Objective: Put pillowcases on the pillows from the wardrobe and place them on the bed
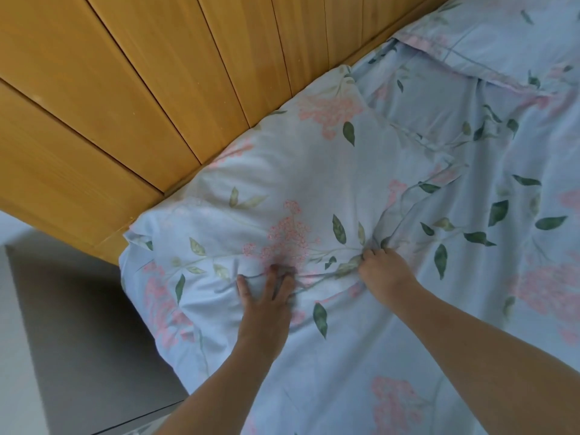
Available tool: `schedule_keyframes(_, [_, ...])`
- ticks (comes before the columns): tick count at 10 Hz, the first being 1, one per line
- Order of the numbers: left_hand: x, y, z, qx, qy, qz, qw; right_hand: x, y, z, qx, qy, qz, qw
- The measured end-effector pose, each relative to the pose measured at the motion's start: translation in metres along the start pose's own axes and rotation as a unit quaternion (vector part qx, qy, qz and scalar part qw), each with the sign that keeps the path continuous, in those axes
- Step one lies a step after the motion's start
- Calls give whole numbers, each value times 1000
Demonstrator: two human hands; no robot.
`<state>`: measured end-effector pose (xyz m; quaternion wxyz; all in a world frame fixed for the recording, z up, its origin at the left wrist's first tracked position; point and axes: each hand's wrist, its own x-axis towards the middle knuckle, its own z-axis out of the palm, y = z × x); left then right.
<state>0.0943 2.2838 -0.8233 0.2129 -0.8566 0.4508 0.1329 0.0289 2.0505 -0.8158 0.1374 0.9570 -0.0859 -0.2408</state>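
Wooden headboard (157, 89) planks run slantwise beyond both our hands, and the bed (518, 277) spreads out below them in pale blue cloth printed with pink blossoms and green leaves. Our left hand (266, 302) lies palm down with its fingers spread wide, pressing into the near edge of the pillow (266, 189), which sits in its pillowcase of the same print, pushed up against the headboard just past our fingertips. Our right hand (384, 266), a little way to the right of the left one, is curled shut on a bunched fold of the floral cloth, and creases fan outward from that pinch; we cannot tell whether the fold belongs to the pillowcase or to the sheet beneath it. Farther beyond the right hand, a second pillow (502, 36) in matching cloth lies near the headboard. Left of the left hand, past the mattress edge, the grey floor (78, 324) drops away beside a white wall (12, 340).
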Motion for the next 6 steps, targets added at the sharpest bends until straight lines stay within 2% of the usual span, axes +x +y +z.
schedule_keyframes(1, [-17, 17, 5, -80, -104, 48, 990, -7, 3, -3, 19, -2, -1, 1000])
schedule_keyframes(2, [-25, 14, -16, -115, -159, 77, 978, -21, 2, -8, 79, -22, 21, 996])
schedule_keyframes(3, [-18, 2, -70, -178, -180, 49, 966, -41, 1, -24, 189, 10, 64, 980])
schedule_keyframes(4, [-25, -12, -125, -206, -98, 18, 973, -67, 4, -58, 264, 45, 75, 961])
schedule_keyframes(5, [-47, -34, -172, -178, 2, 14, 984, -98, 16, -107, 354, 99, 104, 924])
schedule_keyframes(6, [-69, -58, -212, -186, 61, 12, 981, -134, 29, -164, 458, 101, 151, 870])
